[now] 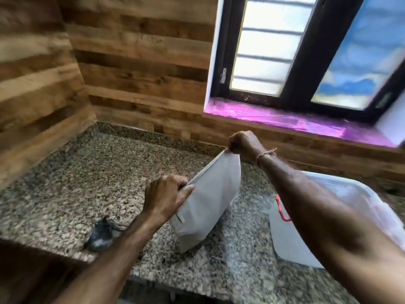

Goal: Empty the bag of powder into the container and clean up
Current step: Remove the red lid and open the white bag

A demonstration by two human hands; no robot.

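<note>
Seen from the head camera, a pale grey bag (208, 207) is held tilted over a speckled stone counter (87, 183), its sealed top edge running from near left up to far right. The near end of that edge is gripped by the left hand (163, 198), with the fingers curled over the strip. The far upper corner is pinched by the right hand (244, 143), which is closed tightly on it. A thin thread band (266, 154) is worn at the right wrist. The bag's lowest corner is seen at the counter surface; whether it touches cannot be told. To the right of the bag, partly hidden behind the right forearm, a translucent white container (291, 244) with a red loop (281, 210) is set on the counter. A dark crumpled object (102, 234) lies near the left, beside the left forearm. Wood panelling (142, 62) and a dark-framed window (263, 51) above a pink sill (274, 117) are seen at the far side.
</note>
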